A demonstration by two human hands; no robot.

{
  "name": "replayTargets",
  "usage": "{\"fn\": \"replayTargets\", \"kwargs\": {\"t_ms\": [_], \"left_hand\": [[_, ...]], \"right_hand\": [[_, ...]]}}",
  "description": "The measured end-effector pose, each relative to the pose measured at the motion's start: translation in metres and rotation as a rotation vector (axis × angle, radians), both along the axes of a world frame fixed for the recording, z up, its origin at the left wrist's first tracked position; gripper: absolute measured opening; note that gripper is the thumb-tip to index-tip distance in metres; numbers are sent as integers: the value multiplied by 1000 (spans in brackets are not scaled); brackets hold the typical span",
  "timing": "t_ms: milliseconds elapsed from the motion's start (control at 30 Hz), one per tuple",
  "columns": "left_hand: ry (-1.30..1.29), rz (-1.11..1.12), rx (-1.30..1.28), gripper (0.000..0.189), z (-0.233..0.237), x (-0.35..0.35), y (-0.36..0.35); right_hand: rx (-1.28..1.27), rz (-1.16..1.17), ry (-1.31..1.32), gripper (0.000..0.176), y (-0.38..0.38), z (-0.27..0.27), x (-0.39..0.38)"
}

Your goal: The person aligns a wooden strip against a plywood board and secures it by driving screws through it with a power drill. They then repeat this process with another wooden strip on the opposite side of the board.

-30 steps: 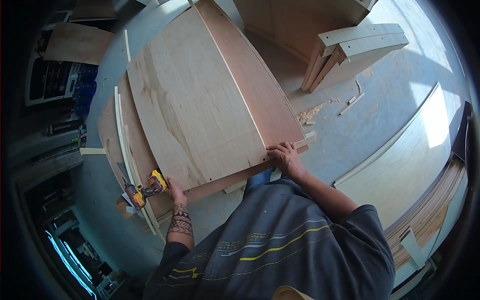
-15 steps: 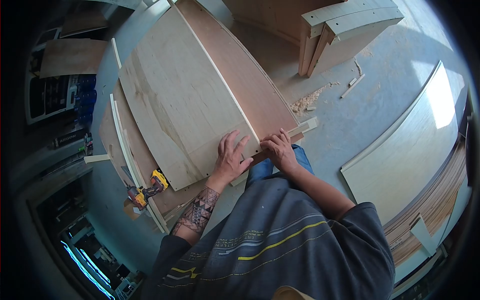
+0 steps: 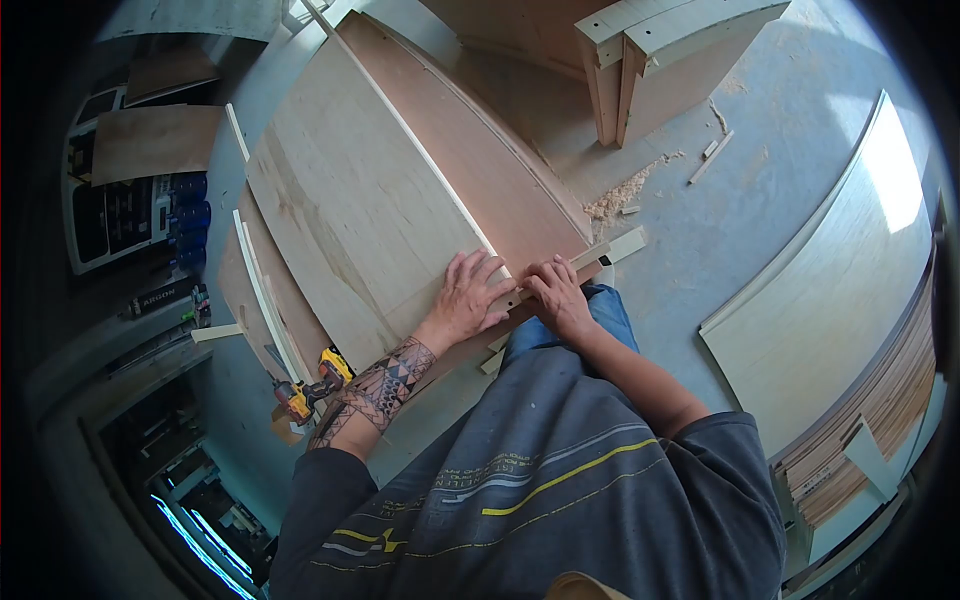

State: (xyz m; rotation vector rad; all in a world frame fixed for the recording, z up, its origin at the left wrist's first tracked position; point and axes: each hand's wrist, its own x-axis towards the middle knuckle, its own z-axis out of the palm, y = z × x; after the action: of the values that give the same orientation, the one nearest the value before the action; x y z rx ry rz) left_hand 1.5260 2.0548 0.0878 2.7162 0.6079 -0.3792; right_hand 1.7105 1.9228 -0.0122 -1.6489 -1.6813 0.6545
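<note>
My left hand lies with spread fingers on the lower right corner of a large pale plywood panel. Close to its right, my right hand has bent fingers pressed together at the end of a narrow pale strip, which runs along the panel's right edge. Whatever those fingertips hold is hidden. Beneath lies a reddish board. A short wooden piece sticks out beyond my right hand.
A yellow and black power drill lies left of the panel. At the upper right stands a curved wooden part, with sawdust below it. A curved panel and stacked boards are on the right.
My left hand has moved toward the panel's corner, closer to my right hand, and its fingers lie flatter. The view has shifted slightly.
</note>
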Motion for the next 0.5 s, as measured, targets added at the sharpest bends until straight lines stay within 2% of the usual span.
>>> {"fn": "replayTargets", "kwargs": {"t_ms": [233, 300, 500], "left_hand": [[80, 2, -19, 64, 12, 16, 4], [170, -7, -15, 64, 15, 23, 3], [111, -45, 0, 65, 13, 15, 4]], "right_hand": [[-15, -13, -28, 35, 2, 6, -1], [-80, 1, -59, 28, 2, 8, 0], [-61, 4, -26, 26, 1, 4, 1]]}}
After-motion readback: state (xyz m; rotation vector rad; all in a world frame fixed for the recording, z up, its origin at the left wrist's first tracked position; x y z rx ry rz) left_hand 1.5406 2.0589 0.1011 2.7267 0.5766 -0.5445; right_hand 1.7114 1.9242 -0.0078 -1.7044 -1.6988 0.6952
